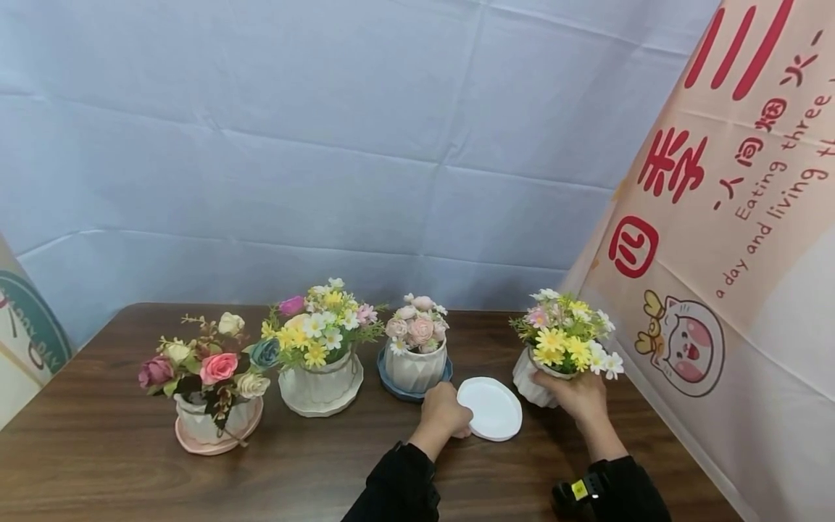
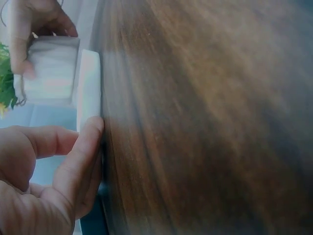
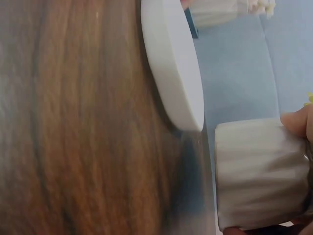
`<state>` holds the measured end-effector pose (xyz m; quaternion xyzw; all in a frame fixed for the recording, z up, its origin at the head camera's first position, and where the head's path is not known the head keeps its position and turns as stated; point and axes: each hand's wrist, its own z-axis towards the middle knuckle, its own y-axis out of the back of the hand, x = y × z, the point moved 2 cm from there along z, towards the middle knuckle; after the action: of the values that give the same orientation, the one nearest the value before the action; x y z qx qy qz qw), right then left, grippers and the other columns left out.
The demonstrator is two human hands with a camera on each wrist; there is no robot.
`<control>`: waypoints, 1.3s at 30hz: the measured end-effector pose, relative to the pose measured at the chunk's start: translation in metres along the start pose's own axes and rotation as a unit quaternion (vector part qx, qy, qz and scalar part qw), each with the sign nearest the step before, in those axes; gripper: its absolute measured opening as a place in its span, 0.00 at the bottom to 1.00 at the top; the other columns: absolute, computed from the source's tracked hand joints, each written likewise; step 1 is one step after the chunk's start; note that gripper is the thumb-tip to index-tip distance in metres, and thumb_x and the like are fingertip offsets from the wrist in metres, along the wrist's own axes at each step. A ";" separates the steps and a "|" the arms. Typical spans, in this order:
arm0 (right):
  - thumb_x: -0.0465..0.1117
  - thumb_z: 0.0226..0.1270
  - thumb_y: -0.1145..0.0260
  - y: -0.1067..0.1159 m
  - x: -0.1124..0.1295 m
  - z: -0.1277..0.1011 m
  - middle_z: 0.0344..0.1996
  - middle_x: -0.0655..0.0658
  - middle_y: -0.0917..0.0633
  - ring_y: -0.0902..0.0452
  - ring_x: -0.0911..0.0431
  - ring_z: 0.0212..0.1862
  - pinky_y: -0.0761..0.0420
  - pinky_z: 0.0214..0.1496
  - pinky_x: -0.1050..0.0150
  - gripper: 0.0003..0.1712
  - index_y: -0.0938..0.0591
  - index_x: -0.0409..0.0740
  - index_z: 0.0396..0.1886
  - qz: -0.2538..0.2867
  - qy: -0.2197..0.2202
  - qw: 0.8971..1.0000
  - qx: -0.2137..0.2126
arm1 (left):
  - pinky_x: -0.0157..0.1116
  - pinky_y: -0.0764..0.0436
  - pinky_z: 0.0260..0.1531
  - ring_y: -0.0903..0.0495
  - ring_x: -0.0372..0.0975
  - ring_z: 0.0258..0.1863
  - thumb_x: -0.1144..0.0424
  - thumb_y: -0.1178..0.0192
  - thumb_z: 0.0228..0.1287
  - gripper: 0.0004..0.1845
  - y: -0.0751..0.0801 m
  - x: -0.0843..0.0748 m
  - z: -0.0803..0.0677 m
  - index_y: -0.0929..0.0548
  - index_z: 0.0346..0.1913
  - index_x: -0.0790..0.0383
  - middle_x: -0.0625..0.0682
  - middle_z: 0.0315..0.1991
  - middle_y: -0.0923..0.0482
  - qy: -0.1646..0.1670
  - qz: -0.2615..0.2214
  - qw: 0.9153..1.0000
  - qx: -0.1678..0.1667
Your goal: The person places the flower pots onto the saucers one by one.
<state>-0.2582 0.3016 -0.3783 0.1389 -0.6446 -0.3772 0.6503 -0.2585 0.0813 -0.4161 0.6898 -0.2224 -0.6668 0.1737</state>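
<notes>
A creased pale blue sheet hangs behind a dark wooden counter (image 1: 98,449), with a peach banner (image 1: 737,239) bearing red characters and a cartoon cat on the right. From the head view, four pots of artificial flowers stand in a loose row: a rose pot on a pink saucer (image 1: 210,406) at the left, a daisy pot on a white saucer (image 1: 321,377), a small pot of pink blooms on a blue saucer (image 1: 415,359), and at the right a white ribbed pot of yellow daisies (image 1: 551,362). The right hand (image 1: 577,395) grips this pot round its side. A loose white saucer (image 1: 491,407) lies flat on the counter just left of it, and the left hand (image 1: 443,413), fingers curled, holds its near left edge.

In the left wrist view, the thumb and fingers (image 2: 83,147) pinch the rim of the white saucer (image 2: 89,83), with the ribbed pot (image 2: 51,71) just beyond it, held by the other hand (image 2: 24,29).

In the right wrist view, the white saucer (image 3: 171,63) lies on the wood beside the ribbed pot (image 3: 259,171); a fingertip (image 3: 298,120) presses on the pot's wall.
</notes>
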 end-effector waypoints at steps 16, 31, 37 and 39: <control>0.49 0.46 0.25 -0.014 0.024 -0.023 0.63 0.28 0.39 0.43 0.35 0.63 0.43 0.62 0.42 0.55 0.45 0.33 0.68 0.011 0.061 0.996 0.069 | 0.32 0.21 0.30 0.27 0.35 0.06 0.73 0.36 0.45 0.06 0.000 0.001 -0.001 0.23 0.28 0.68 0.47 0.04 0.30 -0.010 0.018 1.000 -0.006; 0.48 0.41 0.22 -0.035 0.037 -0.036 0.57 0.33 0.30 0.35 0.41 0.58 0.35 0.58 0.45 0.50 0.37 0.33 0.61 0.000 0.180 0.982 0.054 | 0.29 0.25 0.12 0.26 0.36 0.05 0.76 0.40 0.45 0.07 0.000 0.005 -0.001 0.27 0.21 0.64 0.48 0.04 0.29 -0.015 -0.042 0.999 0.012; 0.47 0.44 0.23 -0.044 0.035 -0.040 0.58 0.34 0.30 0.35 0.42 0.59 0.34 0.59 0.47 0.50 0.38 0.33 0.62 0.017 0.128 0.988 0.079 | 0.30 0.25 0.12 0.26 0.36 0.06 0.76 0.39 0.46 0.06 -0.001 0.006 -0.002 0.24 0.29 0.69 0.48 0.05 0.29 -0.019 -0.049 0.999 0.015; 0.46 0.44 0.23 -0.047 0.035 -0.040 0.58 0.34 0.30 0.35 0.42 0.59 0.34 0.59 0.48 0.49 0.38 0.33 0.63 0.027 0.128 0.988 0.081 | 0.29 0.24 0.13 0.25 0.36 0.06 0.75 0.39 0.47 0.09 0.000 0.006 -0.001 0.22 0.35 0.72 0.48 0.05 0.29 -0.018 -0.045 0.999 0.015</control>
<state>-0.2391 0.2345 -0.3890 0.2212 -0.5882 -0.2852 0.7237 -0.2571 0.0781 -0.4212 0.6898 -0.2041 -0.6826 0.1289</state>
